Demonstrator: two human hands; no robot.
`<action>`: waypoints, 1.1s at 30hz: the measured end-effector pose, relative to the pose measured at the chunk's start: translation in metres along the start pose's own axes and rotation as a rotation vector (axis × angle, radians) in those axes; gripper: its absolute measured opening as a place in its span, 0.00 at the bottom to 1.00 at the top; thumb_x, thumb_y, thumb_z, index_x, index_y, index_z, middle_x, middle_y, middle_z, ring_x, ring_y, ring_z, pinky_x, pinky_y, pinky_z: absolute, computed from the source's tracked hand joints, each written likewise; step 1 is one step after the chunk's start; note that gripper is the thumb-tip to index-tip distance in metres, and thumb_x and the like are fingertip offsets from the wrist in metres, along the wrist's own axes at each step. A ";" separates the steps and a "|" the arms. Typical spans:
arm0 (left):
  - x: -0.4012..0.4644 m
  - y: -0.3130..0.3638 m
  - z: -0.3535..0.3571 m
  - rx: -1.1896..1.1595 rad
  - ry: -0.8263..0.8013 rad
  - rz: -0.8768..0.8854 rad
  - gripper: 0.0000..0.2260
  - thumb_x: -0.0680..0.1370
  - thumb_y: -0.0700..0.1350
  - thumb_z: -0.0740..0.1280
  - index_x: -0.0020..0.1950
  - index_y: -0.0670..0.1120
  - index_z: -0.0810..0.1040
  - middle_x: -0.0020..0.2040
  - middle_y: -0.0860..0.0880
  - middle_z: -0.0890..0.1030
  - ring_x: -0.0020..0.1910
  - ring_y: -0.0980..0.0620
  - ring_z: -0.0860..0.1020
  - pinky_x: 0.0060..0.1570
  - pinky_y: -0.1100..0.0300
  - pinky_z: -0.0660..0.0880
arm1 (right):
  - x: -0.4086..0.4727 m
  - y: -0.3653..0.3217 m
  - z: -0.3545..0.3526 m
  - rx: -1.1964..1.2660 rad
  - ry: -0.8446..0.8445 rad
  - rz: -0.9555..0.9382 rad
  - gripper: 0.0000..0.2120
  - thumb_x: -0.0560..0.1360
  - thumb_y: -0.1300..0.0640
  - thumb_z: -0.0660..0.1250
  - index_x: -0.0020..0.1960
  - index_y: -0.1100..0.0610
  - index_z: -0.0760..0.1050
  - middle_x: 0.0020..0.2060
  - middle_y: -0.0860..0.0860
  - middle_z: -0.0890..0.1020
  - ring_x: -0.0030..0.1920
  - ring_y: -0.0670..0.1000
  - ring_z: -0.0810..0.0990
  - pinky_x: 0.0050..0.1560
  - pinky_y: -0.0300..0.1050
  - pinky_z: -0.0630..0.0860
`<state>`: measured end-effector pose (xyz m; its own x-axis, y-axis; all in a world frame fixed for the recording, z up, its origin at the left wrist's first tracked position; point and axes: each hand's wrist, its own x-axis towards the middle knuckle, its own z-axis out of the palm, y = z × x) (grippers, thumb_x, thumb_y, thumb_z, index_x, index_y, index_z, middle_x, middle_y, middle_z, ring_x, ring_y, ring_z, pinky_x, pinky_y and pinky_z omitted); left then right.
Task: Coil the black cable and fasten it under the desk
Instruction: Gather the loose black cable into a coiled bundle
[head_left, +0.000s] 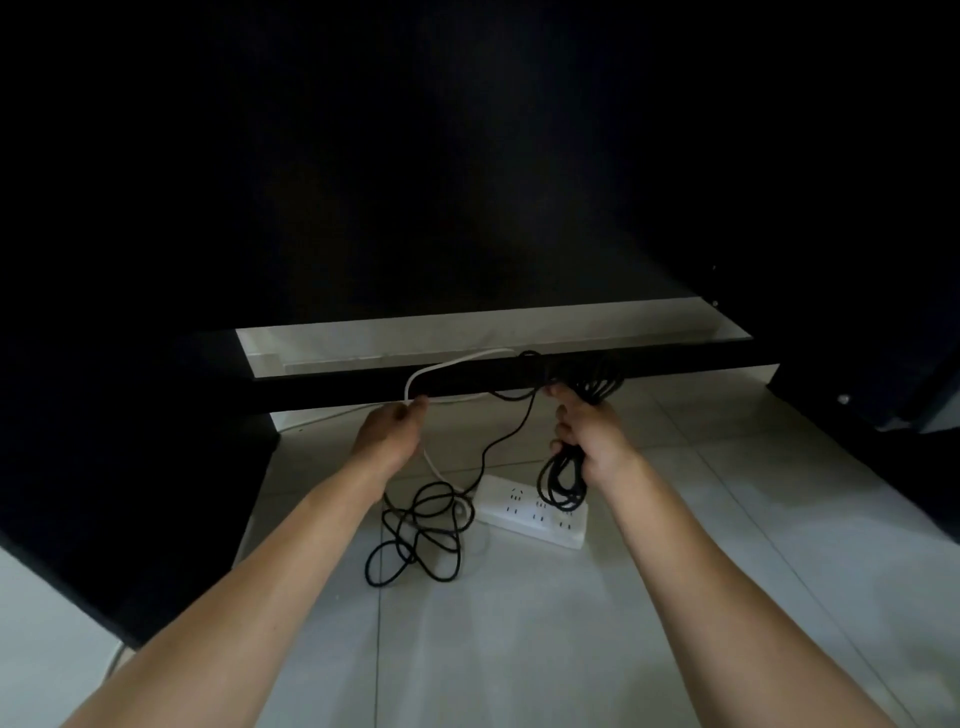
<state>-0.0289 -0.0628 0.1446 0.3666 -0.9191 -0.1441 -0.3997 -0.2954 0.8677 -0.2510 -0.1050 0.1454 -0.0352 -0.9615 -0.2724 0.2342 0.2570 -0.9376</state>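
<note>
The black cable (563, 480) is thin and limp, light enough to hang in loops. It will flop and tangle rather than hold a shape, so I'd judge it needs gathering loop by loop and pinching where the turns cross.

Part of it is already bundled: the right hand (592, 441) has its grip clenched round a hank of loops, which dangle just above the power strip (535, 512). From that hand a strand runs up to the crossbar (519, 379) under the desk, where more black loops seem to hang, though it is too dark there to be sure. Another length trails down to a loose tangle on the floor (675, 545), just left of the strip.

The left hand (389, 431) is closed on a white cord (441, 366), not the black one; that cord arches over the bar.

The floor is pale, smooth tile, so the slack should slide freely when pulled. It is cramped and very dim under the desk, with dark panels on both sides.
</note>
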 end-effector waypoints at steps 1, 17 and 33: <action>0.003 -0.004 0.001 0.142 -0.015 0.022 0.19 0.81 0.55 0.58 0.45 0.43 0.79 0.45 0.42 0.80 0.47 0.43 0.79 0.45 0.57 0.70 | 0.000 -0.002 0.002 0.007 -0.019 -0.010 0.06 0.79 0.54 0.67 0.48 0.57 0.78 0.23 0.45 0.66 0.19 0.43 0.62 0.25 0.41 0.66; -0.035 0.046 0.039 -0.227 -0.361 0.224 0.29 0.73 0.72 0.55 0.65 0.55 0.76 0.57 0.53 0.83 0.56 0.56 0.80 0.61 0.57 0.72 | -0.020 -0.009 0.042 -0.370 -0.175 -0.312 0.14 0.81 0.54 0.64 0.65 0.54 0.75 0.53 0.51 0.83 0.52 0.48 0.82 0.52 0.44 0.78; -0.007 0.004 0.002 -0.107 -0.048 -0.018 0.12 0.82 0.46 0.58 0.58 0.50 0.79 0.50 0.49 0.77 0.41 0.53 0.73 0.33 0.63 0.68 | -0.018 -0.026 0.025 0.569 -0.205 0.052 0.14 0.82 0.52 0.58 0.38 0.52 0.66 0.25 0.46 0.65 0.22 0.46 0.62 0.30 0.41 0.63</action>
<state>-0.0350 -0.0577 0.1477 0.3309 -0.9262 -0.1808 -0.3007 -0.2851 0.9101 -0.2324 -0.0968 0.1803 0.1650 -0.9626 -0.2147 0.7156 0.2667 -0.6456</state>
